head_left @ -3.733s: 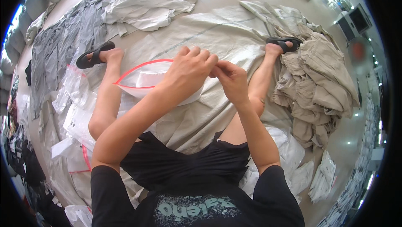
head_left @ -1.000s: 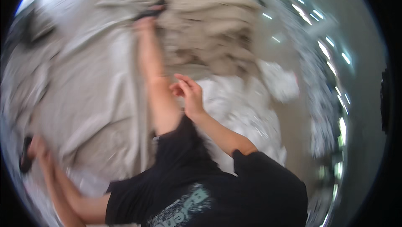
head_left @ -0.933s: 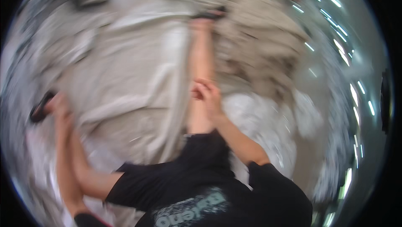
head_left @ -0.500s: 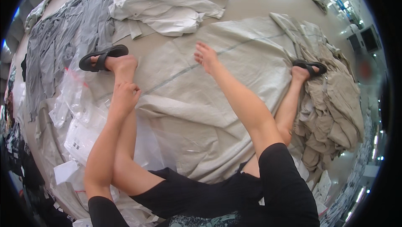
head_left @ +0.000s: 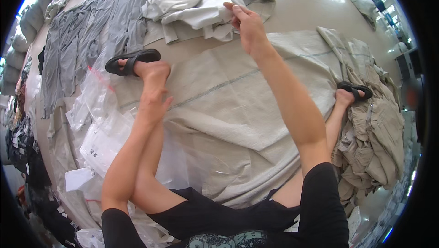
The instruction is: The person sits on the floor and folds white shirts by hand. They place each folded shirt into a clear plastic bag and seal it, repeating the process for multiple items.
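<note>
My right hand [head_left: 249,26] is stretched far forward over the edge of a white garment [head_left: 206,12]. Its thumb and index finger come together and the other fingers curl; whether cloth is between them I cannot make out. My left hand [head_left: 153,104] lies against my left lower leg, just below the ankle, its thumb apart and the other fingers partly hidden. Nothing shows in it. Between my legs a beige woven sheet [head_left: 215,120] with a dark stripe spreads over the floor.
Grey trousers [head_left: 82,33] lie at the far left, next to my left sandal [head_left: 132,61]. Clear plastic bags [head_left: 103,129] sit outside my left leg. Crumpled khaki garments [head_left: 377,138] are heaped at the right, beside my right sandal [head_left: 354,90].
My right hand has moved forward from above the woven sheet to the white garment, its fingers drawing together. My left hand stays on the leg, its fingers shifted. The view has swung slightly left.
</note>
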A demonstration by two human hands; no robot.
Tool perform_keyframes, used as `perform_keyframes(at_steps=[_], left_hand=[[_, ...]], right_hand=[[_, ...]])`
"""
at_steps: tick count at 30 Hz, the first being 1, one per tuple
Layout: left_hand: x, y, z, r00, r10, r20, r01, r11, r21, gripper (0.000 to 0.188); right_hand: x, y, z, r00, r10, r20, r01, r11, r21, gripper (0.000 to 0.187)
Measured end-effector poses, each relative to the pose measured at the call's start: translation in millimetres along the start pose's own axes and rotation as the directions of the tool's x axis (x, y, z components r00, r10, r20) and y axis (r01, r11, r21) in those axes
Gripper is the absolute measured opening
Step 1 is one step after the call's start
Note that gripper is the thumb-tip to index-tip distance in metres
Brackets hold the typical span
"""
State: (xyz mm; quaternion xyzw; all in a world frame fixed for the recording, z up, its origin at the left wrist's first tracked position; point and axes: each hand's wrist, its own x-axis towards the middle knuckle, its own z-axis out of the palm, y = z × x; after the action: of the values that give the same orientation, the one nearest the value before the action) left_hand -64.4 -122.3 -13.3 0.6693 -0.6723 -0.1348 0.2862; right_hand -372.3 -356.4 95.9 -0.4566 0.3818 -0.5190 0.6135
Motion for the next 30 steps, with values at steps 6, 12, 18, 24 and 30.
perform_keyframes(at_steps=[6,12,18,24,30], left_hand=[[-27,136,-49,0.956,0.220,-0.193,-0.259,0.941,-0.215,0.092],[-58,156,-12,0.993,0.031,0.111,0.022,0.895,-0.446,0.050],[-59,128,-2,0.804,-0.191,0.564,0.507,0.716,-0.480,0.046],[-72,170,10,0.961,0.246,0.128,-0.232,0.966,-0.116,0.074],[-61,174,30,0.959,0.265,0.098,-0.278,0.948,0.154,0.028]], right_hand=[[-208,-82,25,0.906,-0.063,0.419,0.013,0.993,0.122,0.042],[-277,-8,-11,0.930,0.040,0.366,-0.067,0.996,0.062,0.048],[-369,99,-18,0.887,0.193,-0.419,-0.172,0.981,0.088,0.030],[-457,169,30,0.852,0.476,-0.218,-0.467,0.879,0.093,0.084],[-391,191,85,0.875,0.211,-0.435,-0.193,0.977,0.087,0.069]])
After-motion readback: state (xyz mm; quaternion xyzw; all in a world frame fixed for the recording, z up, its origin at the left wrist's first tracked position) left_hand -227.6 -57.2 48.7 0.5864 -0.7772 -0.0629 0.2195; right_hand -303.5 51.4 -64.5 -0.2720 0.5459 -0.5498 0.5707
